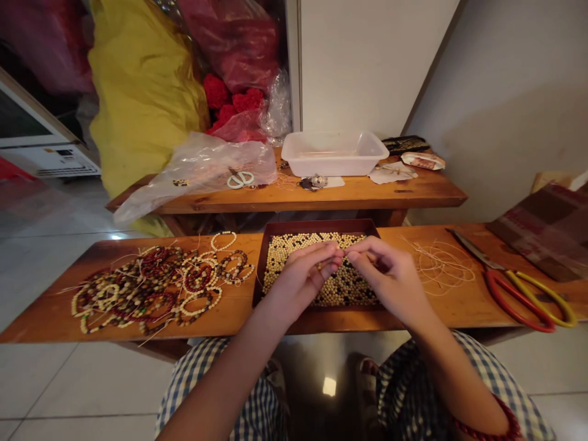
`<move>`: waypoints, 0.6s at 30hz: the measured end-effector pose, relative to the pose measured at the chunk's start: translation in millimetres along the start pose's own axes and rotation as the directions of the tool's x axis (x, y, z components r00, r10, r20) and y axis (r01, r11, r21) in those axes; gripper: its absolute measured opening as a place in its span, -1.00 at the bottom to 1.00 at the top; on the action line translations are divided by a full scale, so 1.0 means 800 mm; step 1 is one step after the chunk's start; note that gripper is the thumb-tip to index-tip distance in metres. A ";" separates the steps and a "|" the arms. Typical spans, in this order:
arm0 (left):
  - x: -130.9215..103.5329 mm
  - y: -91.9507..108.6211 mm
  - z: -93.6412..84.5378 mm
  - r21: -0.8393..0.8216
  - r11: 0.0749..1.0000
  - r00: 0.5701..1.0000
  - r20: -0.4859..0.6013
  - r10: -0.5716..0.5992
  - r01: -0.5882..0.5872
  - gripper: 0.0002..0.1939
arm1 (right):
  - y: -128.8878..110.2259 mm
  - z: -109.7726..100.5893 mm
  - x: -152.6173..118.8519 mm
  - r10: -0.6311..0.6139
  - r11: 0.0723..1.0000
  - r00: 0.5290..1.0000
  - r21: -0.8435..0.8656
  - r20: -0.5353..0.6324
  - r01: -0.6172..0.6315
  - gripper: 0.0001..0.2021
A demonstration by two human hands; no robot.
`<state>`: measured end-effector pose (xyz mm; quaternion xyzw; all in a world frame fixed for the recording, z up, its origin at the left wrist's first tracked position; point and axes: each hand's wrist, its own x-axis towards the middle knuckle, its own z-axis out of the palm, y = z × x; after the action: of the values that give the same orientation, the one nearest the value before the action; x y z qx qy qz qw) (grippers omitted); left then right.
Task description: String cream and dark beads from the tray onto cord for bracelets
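satiny wooden front bench [459,303], smooth beads [340,291], translucent plastic tub [328,164], crinkled glossy plastic bag [202,165], metal scissor blades [478,250].

One left hand [301,275] and one right hand [390,269], with one dark red bracelet [511,422] on the right wrist; two wooden benches [434,303]; one dark red tray [261,257] of cream and black beads [340,294] beyond counting; well over a dozen beaded bracelets [147,282], overlapped too closely for an exact tally; two pairs of scissors, one red-and-yellow-handled pair [493,266] and one pale-handled pair [240,179]; one white plastic tub [333,165]; one taped box [546,229].
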<state>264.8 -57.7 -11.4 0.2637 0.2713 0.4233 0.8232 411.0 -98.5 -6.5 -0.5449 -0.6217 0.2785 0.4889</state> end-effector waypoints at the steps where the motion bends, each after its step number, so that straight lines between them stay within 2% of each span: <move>1: 0.002 0.001 0.000 -0.084 0.996 0.999 -0.041 -0.028 0.024 -0.93 | 0.000 0.001 0.000 0.018 1.000 1.000 0.013 -0.025 -0.018 -0.87; 3: 0.005 0.003 -0.002 -0.212 0.977 0.992 -0.109 -0.060 0.036 -0.84 | 0.002 0.000 0.002 0.037 0.999 0.997 0.031 -0.069 -0.035 -0.87; 5: 0.006 0.006 -0.002 -0.261 0.965 0.987 -0.142 -0.077 0.038 -0.74 | 0.004 -0.002 0.002 0.036 0.999 0.996 0.025 -0.084 -0.034 -0.88; 9: 0.004 0.011 -0.001 -0.301 0.949 0.985 -0.113 -0.133 0.094 -0.51 | 0.005 -0.003 0.001 -0.031 0.995 0.999 -0.098 -0.026 0.028 -0.90; 13: 0.002 0.011 -0.002 -0.305 0.948 0.993 -0.044 -0.110 0.092 -0.53 | 0.002 0.002 -0.002 -0.163 0.951 0.985 -0.259 0.050 0.170 -0.87; 18: -0.001 0.008 -0.001 -0.265 0.961 0.996 -0.018 -0.091 0.083 -0.56 | 0.001 0.006 -0.005 -0.279 0.898 0.960 -0.345 0.029 0.271 -0.88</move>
<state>260.4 -55.4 -7.5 0.1331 0.2360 0.4229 0.8647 406.6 -100.9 -10.0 -0.5319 -0.7264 0.0875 0.4264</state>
